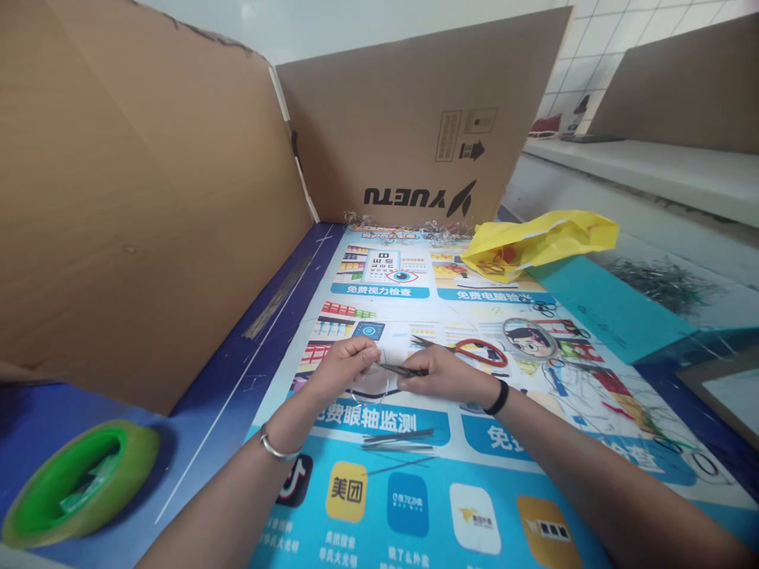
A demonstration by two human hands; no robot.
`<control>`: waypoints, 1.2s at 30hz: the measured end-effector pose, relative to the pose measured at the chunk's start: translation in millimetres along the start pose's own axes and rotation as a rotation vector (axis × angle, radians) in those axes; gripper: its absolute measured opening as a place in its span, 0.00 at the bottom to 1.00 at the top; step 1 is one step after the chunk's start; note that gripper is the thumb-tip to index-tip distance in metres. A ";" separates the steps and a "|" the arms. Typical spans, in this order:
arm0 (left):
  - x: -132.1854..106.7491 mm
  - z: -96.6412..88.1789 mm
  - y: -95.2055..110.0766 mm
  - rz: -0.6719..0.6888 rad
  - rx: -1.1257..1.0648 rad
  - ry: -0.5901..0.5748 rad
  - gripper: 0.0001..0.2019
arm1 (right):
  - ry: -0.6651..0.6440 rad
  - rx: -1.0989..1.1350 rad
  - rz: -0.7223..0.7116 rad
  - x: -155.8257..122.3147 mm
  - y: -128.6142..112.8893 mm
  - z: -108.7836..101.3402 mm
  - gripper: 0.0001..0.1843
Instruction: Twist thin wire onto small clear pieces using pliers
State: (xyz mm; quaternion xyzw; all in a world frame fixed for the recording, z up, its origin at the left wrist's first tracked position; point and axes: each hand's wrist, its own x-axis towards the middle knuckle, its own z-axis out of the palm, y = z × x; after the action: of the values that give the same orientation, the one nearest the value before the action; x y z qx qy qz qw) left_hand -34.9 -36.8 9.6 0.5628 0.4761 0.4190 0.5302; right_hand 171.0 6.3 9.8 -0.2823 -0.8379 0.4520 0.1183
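My left hand (356,359) is closed in a pinch, with a thin, pale wire (388,383) curving in a loop below its fingertips. Closed around a slim dark pointed tool (403,370), my right hand (439,374) holds it with the tip at the left fingertips. Whether the tool is tweezers or small pliers I cannot tell. Behind the right hand lie scissors (483,352) with orange-red handles, blades pointing left. Several short dark strips (397,441) rest on the printed sheet (349,442) in front of both hands.
Cardboard panels (379,126) stand at the left and back. A green-cored tape roll (83,482) sits at lower left, near a bundle of thin wires (276,300). At right are a yellow bag (539,241), a teal folder (610,304), tangled dark wires (658,286) and a round picture piece (530,340).
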 end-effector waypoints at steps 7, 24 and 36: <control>1.0 1.0 -0.8 -0.011 -0.024 0.027 0.14 | 0.029 0.033 0.024 1.4 5.3 0.8 0.15; -0.1 8.8 0.8 0.195 0.360 0.301 0.13 | 0.232 0.052 0.074 3.9 1.7 7.1 0.19; -0.9 15.1 -2.8 0.262 0.668 0.286 0.12 | 0.472 0.127 0.007 3.6 -9.2 11.8 0.13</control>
State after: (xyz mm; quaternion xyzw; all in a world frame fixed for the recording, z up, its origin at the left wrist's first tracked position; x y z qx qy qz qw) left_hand -20.5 -40.7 5.5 0.6965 0.5795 0.3793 0.1878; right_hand 159.4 -3.8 10.5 -0.3749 -0.7560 0.4256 0.3267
